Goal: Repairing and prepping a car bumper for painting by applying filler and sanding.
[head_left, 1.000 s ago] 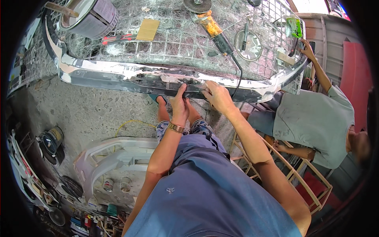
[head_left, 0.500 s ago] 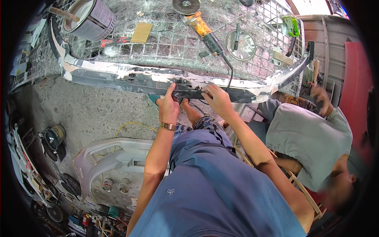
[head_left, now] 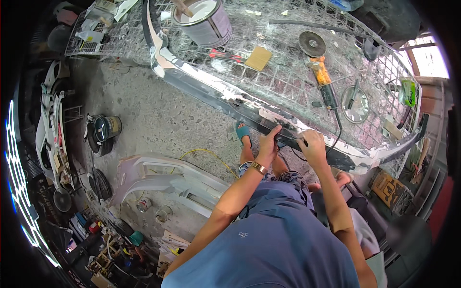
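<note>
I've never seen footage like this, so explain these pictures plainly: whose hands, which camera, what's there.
No robot here: a person works bare-handed. The view comes from a wide fisheye camera on the person's head, looking down, so straight edges bend. A long curved strip, dark with white patches, runs along the near edge of a mesh bench. The left hand grips its edge; the right hand touches it alongside, and whether it pinches anything is unclear. On the bench are a grinder, a can with a stick in it, a red tool and a tan card.

Left hand (head_left: 268, 148), thumb extended, is near bent-fingered right hand (head_left: 314, 145).
</note>
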Demonstrator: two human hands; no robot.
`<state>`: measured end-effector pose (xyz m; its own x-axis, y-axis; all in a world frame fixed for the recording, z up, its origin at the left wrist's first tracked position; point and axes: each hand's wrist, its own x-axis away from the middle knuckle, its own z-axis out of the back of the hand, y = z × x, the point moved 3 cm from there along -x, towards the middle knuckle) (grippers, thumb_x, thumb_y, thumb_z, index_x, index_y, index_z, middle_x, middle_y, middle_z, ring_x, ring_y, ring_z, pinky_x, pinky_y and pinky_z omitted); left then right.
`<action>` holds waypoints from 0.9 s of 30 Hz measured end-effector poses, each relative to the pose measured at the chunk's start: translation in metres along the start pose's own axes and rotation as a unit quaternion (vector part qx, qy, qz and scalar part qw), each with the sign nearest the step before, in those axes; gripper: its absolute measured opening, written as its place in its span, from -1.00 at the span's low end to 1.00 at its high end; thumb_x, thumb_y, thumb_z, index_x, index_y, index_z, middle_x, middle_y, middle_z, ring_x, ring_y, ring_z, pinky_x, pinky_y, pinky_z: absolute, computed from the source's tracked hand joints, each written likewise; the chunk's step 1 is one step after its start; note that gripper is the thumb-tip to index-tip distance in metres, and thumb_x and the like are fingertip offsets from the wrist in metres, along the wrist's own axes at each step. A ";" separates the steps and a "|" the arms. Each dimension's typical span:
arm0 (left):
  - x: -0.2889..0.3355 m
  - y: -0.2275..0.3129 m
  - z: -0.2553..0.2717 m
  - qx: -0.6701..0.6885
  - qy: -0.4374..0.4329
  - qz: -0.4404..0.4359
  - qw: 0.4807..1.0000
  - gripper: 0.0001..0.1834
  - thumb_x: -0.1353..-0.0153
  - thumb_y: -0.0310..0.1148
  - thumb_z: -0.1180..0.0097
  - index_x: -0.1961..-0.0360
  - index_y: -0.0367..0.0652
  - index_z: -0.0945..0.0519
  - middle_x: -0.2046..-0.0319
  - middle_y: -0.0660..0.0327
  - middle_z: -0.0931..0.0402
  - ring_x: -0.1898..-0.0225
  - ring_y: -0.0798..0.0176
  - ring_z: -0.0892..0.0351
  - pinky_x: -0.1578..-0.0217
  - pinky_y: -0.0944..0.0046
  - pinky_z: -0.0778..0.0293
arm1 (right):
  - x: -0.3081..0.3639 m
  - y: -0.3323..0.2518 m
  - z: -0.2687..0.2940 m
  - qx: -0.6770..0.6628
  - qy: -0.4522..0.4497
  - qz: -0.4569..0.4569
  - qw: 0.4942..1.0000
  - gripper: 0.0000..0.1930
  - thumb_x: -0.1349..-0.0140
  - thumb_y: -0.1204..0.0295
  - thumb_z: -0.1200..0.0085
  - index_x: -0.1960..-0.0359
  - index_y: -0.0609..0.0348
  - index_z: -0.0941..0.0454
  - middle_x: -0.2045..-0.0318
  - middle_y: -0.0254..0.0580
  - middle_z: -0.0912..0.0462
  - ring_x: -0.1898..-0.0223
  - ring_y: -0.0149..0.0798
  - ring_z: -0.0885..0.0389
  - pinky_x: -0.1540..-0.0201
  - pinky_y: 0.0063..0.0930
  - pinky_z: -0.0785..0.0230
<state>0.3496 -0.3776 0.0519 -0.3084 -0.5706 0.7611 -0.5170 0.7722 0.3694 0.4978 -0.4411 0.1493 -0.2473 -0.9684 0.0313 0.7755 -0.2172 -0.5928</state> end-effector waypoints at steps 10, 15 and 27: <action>-0.011 0.000 0.007 0.007 -0.001 -0.009 1.000 -0.71 -0.08 -0.56 -0.31 0.14 -0.26 -0.59 0.24 0.22 -0.63 0.28 0.33 -0.65 0.24 0.36 -0.57 | -0.009 -0.004 -0.002 0.004 -0.021 -0.033 0.999 -0.84 0.01 0.44 -0.27 0.40 0.13 -0.54 0.40 -0.20 -0.53 0.25 -0.06 -0.50 0.15 -0.21 -0.26; -0.008 -0.001 0.006 0.015 -0.003 0.027 1.000 -0.76 -0.08 -0.56 -0.32 0.20 -0.29 -0.62 0.25 0.20 -0.64 0.28 0.33 -0.66 0.24 0.36 -0.57 | -0.007 -0.004 0.005 -0.019 -0.031 -0.046 0.998 -0.83 0.00 0.45 -0.27 0.39 0.14 -0.54 0.41 -0.18 -0.52 0.26 -0.04 -0.50 0.17 -0.20 -0.26; -0.001 0.011 -0.005 -0.044 0.039 0.036 0.998 -0.77 -0.09 -0.36 -0.37 0.26 -0.17 -0.62 0.51 0.29 -0.59 0.61 0.36 -0.57 0.67 0.38 -0.45 | -0.010 0.018 0.009 -0.127 -0.086 -0.050 0.987 -0.87 -0.17 0.46 -0.08 0.30 0.25 -0.56 0.30 0.00 -0.58 0.19 0.08 -0.56 0.08 -0.16 -0.39</action>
<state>0.3483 -0.3672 0.0584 -0.2773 -0.4928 0.8248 -0.4232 0.8333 0.3556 0.5194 -0.4368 0.1454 -0.1966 -0.9548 0.2229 0.5767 -0.2965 -0.7613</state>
